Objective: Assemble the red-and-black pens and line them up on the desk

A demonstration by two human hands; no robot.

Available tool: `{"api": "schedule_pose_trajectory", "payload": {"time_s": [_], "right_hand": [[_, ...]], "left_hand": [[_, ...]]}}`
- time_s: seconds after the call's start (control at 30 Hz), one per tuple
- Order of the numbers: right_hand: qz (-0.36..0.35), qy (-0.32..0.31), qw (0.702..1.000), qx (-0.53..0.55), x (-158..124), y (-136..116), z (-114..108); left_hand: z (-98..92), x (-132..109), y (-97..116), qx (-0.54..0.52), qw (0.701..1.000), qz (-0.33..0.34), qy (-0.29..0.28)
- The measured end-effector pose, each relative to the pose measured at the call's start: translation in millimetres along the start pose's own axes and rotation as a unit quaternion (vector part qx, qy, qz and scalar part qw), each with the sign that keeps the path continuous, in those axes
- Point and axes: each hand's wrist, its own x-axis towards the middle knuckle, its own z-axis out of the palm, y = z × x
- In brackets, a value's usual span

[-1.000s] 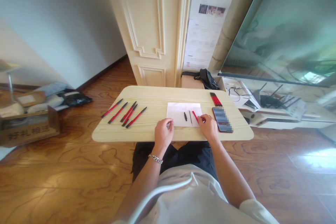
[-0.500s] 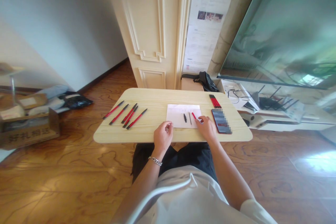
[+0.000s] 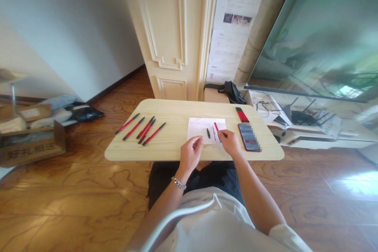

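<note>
My right hand (image 3: 230, 141) is closed in a pinch on a red pen barrel (image 3: 216, 126), tilted above the right part of a white sheet of paper (image 3: 195, 125). A dark end shows below the fingertips. On the sheet, to the left of that barrel, lie a thin dark pen refill (image 3: 214, 134) and a short black pen part (image 3: 208, 133). My left hand (image 3: 190, 152) hovers by the sheet's lower left edge, its fingers loosely curved and apart, with nothing visible in them.
Several red-and-black pens (image 3: 145, 130) lie at the left of the light wooden table (image 3: 174, 108). More pens (image 3: 242, 114) sit in a row at the right, above a phone (image 3: 249, 137). A black bag (image 3: 233, 91) rests beyond the far edge.
My right hand has taken up the red barrel from the sheet and tilted it. My left hand has moved right, nearer to the parts.
</note>
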Motion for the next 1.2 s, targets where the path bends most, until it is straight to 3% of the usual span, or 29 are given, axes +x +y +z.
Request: {"api": "schedule_pose_trajectory", "payload": {"time_s": [0.1, 0.23, 0.3, 0.37, 0.43, 0.5, 0.7, 0.9, 1.03, 1.1, 1.2], "right_hand": [[-0.057, -0.065, 0.990, 0.113, -19, -15, 12], [-0.089, -0.115, 0.980, 0.137, -33, -23, 18], [-0.080, -0.096, 0.985, 0.121, -27, -18, 14], [-0.059, -0.038, 0.994, 0.083, -14, -7, 7], [-0.028, 0.016, 0.999, 0.015, 1, 5, 2], [-0.008, 0.032, 0.998, -0.049, 15, 15, -1], [-0.021, -0.006, 0.987, -0.157, 32, 20, 9], [-0.009, -0.009, 0.981, -0.191, 35, 15, 15], [0.007, 0.012, 0.994, -0.106, 37, 16, 11], [0.016, 0.008, 1.000, 0.012, 35, 14, 8], [-0.011, -0.031, 0.980, 0.194, 26, 3, 2]], "left_hand": [[11.3, 3, 8, -0.078, 0.996, -0.026, -0.033], [19.2, 9, 8, -0.159, 0.985, -0.057, -0.032], [19.1, 12, 6, -0.184, 0.980, -0.069, -0.021], [18.4, 15, 4, -0.202, 0.976, -0.083, -0.012], [18.6, 16, 2, -0.211, 0.973, -0.094, -0.008], [20.0, 15, 1, -0.213, 0.972, -0.096, -0.012], [21.7, 11, 3, -0.198, 0.977, -0.063, -0.040], [21.1, 9, 3, -0.182, 0.979, -0.060, -0.065], [22.7, 8, -1, -0.188, 0.979, -0.057, -0.064], [23.1, 7, -2, -0.189, 0.978, -0.059, -0.064], [22.3, 5, -1, -0.181, 0.979, -0.054, -0.077]]}}
